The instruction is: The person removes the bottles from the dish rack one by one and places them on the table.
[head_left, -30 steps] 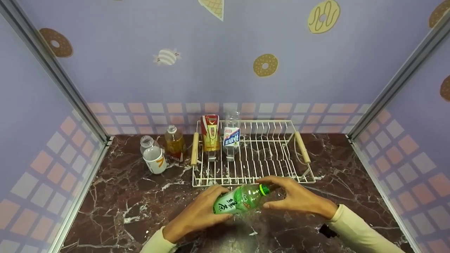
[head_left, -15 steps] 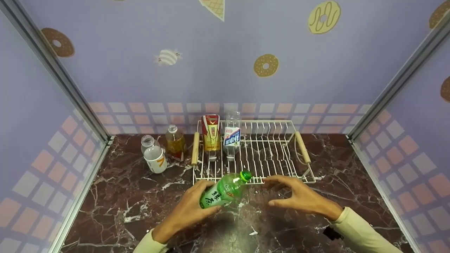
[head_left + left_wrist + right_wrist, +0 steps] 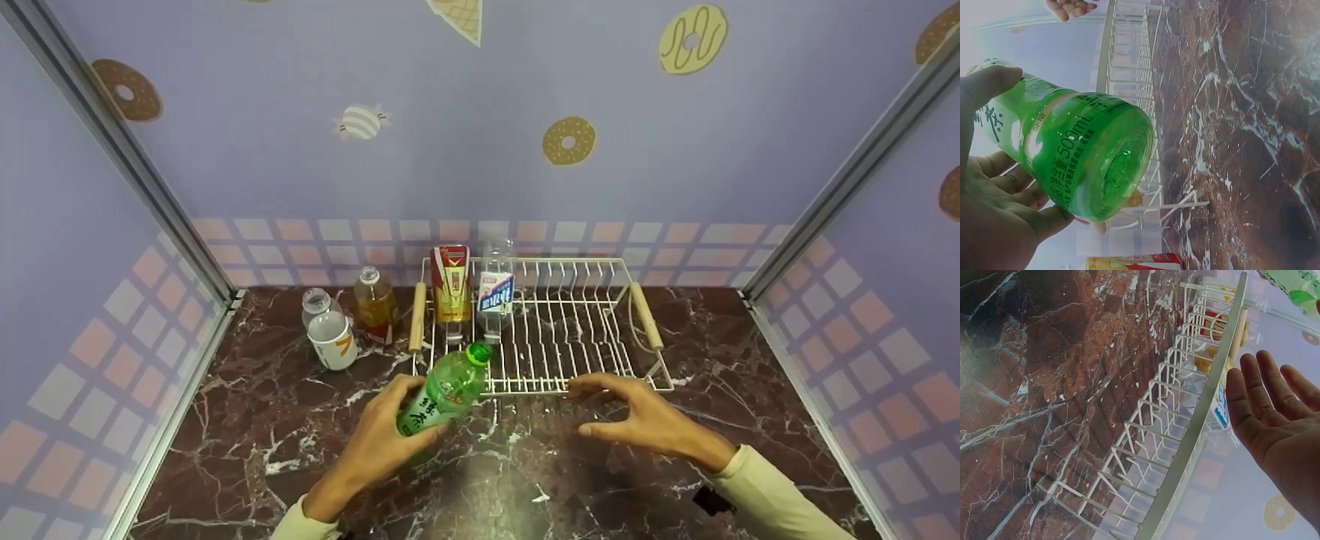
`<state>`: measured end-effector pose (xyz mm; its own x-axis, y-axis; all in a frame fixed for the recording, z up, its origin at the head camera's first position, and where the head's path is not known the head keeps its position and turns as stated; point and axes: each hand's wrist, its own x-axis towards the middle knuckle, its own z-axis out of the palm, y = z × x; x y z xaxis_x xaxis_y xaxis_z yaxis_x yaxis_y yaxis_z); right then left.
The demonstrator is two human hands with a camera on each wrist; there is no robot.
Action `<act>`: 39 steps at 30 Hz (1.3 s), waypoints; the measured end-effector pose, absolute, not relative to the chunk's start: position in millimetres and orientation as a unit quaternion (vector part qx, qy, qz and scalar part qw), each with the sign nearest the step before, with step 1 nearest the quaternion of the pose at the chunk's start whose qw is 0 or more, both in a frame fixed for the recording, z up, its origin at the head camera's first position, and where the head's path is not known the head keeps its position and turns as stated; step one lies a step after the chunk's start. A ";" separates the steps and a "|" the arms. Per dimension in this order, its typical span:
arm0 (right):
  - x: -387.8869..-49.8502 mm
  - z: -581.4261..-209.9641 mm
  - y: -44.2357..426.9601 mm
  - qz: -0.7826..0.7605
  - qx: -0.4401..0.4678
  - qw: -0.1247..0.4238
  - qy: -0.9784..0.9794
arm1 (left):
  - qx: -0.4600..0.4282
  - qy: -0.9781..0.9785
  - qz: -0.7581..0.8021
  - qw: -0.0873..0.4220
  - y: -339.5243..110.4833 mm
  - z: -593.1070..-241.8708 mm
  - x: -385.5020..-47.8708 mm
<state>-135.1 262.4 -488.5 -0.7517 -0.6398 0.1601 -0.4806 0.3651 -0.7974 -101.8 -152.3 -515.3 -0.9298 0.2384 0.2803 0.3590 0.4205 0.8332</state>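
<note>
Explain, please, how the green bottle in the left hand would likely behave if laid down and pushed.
The green bottle would probably roll, since its body is round. It may be light for its size, as no liquid line shows through its see-through wall. Its smooth, shiny surface could feel slippery.

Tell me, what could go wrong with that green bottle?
It might slip and fall, because only the left hand holds the green bottle; the right hand is open, apart from it. If it swung left, it could knock over the white-labelled bottle or the amber-looking bottle, which stand close together left of the rack.
</note>
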 end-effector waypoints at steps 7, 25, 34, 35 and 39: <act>-135.0 -488.1 266.1 -0.447 -0.328 0.078 0.828 | -0.140 -0.846 -0.506 0.091 -161.1 -515.5 -102.1; -133.8 -487.5 271.8 -0.459 -0.309 0.082 0.829 | -0.069 -0.834 -0.528 0.143 -176.4 -522.0 -109.1; -134.4 -489.1 274.3 -0.459 -0.314 0.075 0.828 | -0.055 -0.824 -0.533 0.183 -181.2 -532.4 -118.8; -134.6 -489.4 274.6 -0.459 -0.316 0.071 0.828 | -0.052 -0.823 -0.534 0.186 -181.5 -533.5 -120.3; -135.0 -490.0 275.4 -0.459 -0.322 0.065 0.826 | -0.037 -0.811 -0.550 0.195 -182.3 -537.3 -126.3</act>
